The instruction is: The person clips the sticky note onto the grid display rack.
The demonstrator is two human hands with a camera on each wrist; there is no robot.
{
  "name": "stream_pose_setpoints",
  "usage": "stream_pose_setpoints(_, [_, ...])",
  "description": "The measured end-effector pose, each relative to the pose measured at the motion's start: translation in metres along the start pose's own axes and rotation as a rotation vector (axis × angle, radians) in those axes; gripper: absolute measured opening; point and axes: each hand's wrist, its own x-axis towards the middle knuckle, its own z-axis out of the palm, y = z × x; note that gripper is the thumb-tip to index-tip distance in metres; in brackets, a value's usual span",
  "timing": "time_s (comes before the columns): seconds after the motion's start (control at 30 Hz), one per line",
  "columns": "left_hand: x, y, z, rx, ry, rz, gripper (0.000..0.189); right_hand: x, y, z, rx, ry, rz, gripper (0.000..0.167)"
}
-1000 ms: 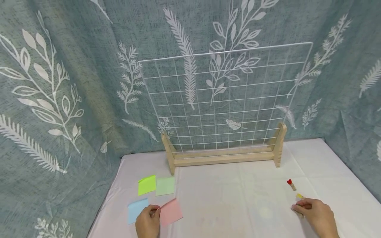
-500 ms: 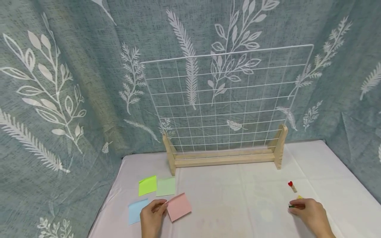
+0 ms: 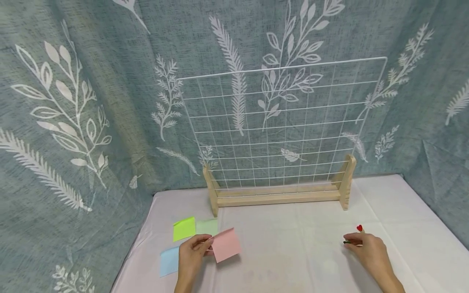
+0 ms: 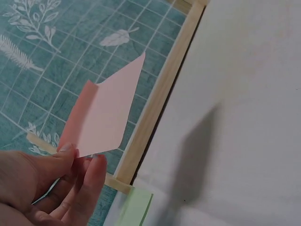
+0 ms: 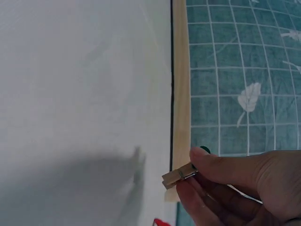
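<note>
My left hand pinches a pink sticky note by its folded left edge. In the left wrist view the pink note stands up from thumb and fingertips, clear of the table, its shadow falling on the cloth. My right hand pinches a small wooden clothespin with a green decoration partly covered by the thumb. The clothespin's bare wooden end points away from the fingertips. Beside the left hand lies a blue sticky note, partly hidden by it. Behind the right hand lies a clothespin with a red heart.
A white wire grid stands upright in a wooden base at the back of the white-covered table. Bright green and pale green notes lie at the left. Patterned teal cloth hangs around.
My left hand has lifted the pink note and carried it right and forward. My right hand has picked up the green-decorated clothespin and moved left and forward.
</note>
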Motion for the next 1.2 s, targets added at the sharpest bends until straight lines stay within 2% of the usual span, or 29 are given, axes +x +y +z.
stream_pose_setpoints(0.17, [0.005, 0.003, -0.001, -0.048, -0.01, -0.009, 0.018, 0.006, -0.012, 0.004, 0.057, 0.035, -0.052, 0.019])
stream_pose_setpoints(0.47, [0.011, 0.014, 0.0, -0.056, -0.012, 0.018, 0.02, 0.021, -0.035, 0.01, 0.12, 0.055, -0.12, 0.019])
stream_pose_setpoints(0.83, [0.021, 0.034, 0.0, -0.089, -0.033, 0.106, 0.016, 0.032, -0.053, 0.008, 0.155, 0.117, -0.186, 0.019])
stream_pose_setpoints(1.0, [0.027, 0.044, -0.003, -0.062, -0.029, 0.13, 0.016, 0.035, -0.056, 0.007, 0.147, 0.141, -0.221, 0.018])
stream_pose_setpoints(1.2, [0.035, 0.06, -0.004, 0.011, -0.021, 0.162, 0.012, 0.043, -0.065, 0.003, 0.158, 0.169, -0.272, 0.018])
